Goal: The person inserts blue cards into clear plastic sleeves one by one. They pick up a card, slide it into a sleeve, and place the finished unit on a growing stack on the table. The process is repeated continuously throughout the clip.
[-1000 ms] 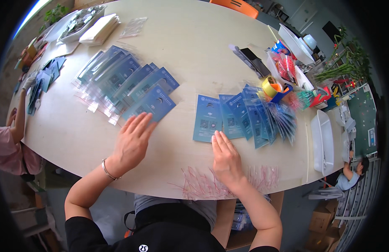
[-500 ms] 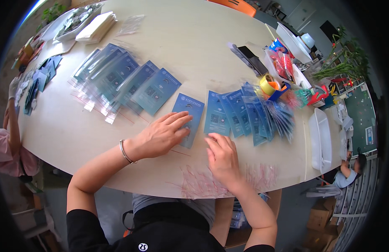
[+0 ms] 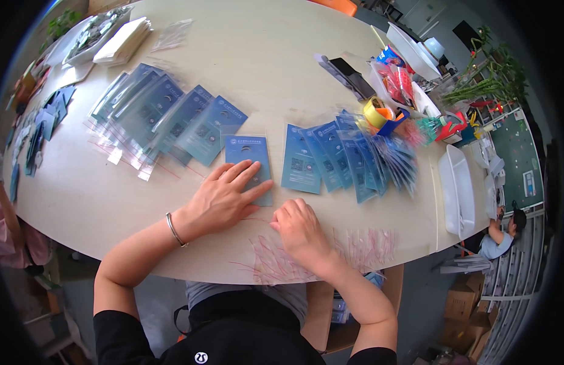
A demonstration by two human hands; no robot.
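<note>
A blue printed card [image 3: 248, 152] in a clear zip bag lies in front of me on the table. My left hand [image 3: 220, 196], a metal bangle at its wrist, rests on it with fingers stretched flat, hiding the card's lower half. A thin reddish zip line [image 3: 257, 219] runs from under that hand to the curled fingertips of my right hand [image 3: 300, 232], which pinch the bag's near edge. Empty clear bags with red zip lines [image 3: 273, 258] lie beneath and beside my right wrist. Bagged blue cards fan out on the right [image 3: 302, 161] and on the left [image 3: 214, 131].
A phone [image 3: 350, 76], yellow tape roll [image 3: 374, 113] and white tray [image 3: 457, 191] stand at the right. At the far left are a white bin [image 3: 99, 38] and a stack of pale sheets [image 3: 124, 42]. Another person [image 3: 14, 225] sits at the left.
My right hand has moved left, its fingers curling in to the bag's near edge. My left hand stays flat on the bagged card. The whole view has shifted slightly.
</note>
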